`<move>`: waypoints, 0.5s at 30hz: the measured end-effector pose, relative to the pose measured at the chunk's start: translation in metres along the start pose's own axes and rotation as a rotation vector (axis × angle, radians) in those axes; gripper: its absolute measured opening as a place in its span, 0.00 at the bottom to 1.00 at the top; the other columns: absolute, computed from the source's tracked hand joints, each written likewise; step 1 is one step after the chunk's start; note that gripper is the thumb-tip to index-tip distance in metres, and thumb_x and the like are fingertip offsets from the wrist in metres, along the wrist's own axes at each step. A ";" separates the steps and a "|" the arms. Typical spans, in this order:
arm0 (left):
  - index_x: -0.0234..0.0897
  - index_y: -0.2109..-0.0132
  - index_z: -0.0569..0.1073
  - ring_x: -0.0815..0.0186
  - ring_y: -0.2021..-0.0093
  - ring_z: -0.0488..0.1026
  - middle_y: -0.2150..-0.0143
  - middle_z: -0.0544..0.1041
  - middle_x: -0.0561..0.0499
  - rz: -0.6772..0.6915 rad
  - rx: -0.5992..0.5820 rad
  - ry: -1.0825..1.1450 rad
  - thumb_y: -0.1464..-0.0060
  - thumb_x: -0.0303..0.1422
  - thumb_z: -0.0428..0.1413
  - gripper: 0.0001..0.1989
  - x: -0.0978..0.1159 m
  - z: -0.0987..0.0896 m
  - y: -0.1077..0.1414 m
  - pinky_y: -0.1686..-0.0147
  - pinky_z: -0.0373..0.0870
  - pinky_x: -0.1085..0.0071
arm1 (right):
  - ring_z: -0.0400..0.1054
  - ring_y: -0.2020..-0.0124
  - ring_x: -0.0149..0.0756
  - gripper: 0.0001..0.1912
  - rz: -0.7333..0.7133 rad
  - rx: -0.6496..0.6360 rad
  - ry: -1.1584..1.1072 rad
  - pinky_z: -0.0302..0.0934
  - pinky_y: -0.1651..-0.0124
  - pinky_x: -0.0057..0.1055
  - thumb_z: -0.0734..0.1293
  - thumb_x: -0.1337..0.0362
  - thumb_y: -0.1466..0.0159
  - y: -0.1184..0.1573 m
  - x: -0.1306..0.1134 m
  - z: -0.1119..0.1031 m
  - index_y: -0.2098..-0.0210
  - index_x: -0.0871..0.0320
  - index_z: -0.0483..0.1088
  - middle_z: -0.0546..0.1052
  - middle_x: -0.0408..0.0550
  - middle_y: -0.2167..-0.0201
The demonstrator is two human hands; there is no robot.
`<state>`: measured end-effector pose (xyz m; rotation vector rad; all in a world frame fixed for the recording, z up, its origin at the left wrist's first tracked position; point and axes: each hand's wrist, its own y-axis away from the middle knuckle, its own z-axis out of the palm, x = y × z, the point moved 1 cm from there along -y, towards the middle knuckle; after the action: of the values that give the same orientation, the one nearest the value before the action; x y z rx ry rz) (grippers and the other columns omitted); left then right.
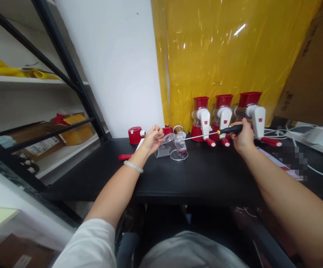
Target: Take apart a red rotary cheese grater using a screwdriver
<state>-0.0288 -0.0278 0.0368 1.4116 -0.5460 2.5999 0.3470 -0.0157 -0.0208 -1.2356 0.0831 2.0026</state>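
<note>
My right hand is wrapped round the dark handle of a long screwdriver, whose thin shaft points left toward clear plastic parts. My left hand is closed, its fingers curled together beside those parts; whatever it may hold is too small to make out. Between the hands lie a clear plastic housing and a metal drum. A red base piece stands behind my left hand, and a red handle lies to its left.
Three red and white crank graters stand at the back of the black table. White cables and a power strip lie at the right. A shelf with boxes stands at the left, and a yellow sheet hangs behind.
</note>
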 end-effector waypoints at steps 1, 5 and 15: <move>0.40 0.68 0.56 0.77 0.77 0.54 0.74 0.56 0.61 0.007 0.000 -0.006 0.61 0.18 0.59 0.20 0.000 0.000 0.000 0.79 0.49 0.82 | 0.55 0.86 0.32 0.25 0.001 0.003 0.004 0.43 0.87 0.34 0.68 0.40 0.34 0.000 0.000 0.000 0.77 0.51 0.67 0.68 0.47 0.85; 0.39 0.69 0.55 0.77 0.77 0.55 0.74 0.57 0.61 0.021 -0.006 -0.012 0.62 0.18 0.60 0.21 -0.001 0.000 0.001 0.78 0.50 0.83 | 0.54 0.86 0.30 0.24 -0.004 0.015 0.010 0.42 0.86 0.32 0.67 0.43 0.34 0.002 -0.001 0.001 0.78 0.52 0.69 0.68 0.48 0.85; 0.39 0.68 0.57 0.76 0.75 0.57 0.72 0.62 0.60 0.012 -0.024 0.002 0.63 0.18 0.62 0.22 0.000 -0.001 0.001 0.78 0.52 0.82 | 0.55 0.87 0.31 0.24 -0.015 0.009 0.014 0.42 0.87 0.33 0.67 0.42 0.34 0.000 -0.001 -0.001 0.78 0.52 0.68 0.69 0.48 0.84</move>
<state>-0.0297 -0.0281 0.0358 1.4033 -0.5859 2.5945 0.3481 -0.0167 -0.0212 -1.2407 0.0890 1.9789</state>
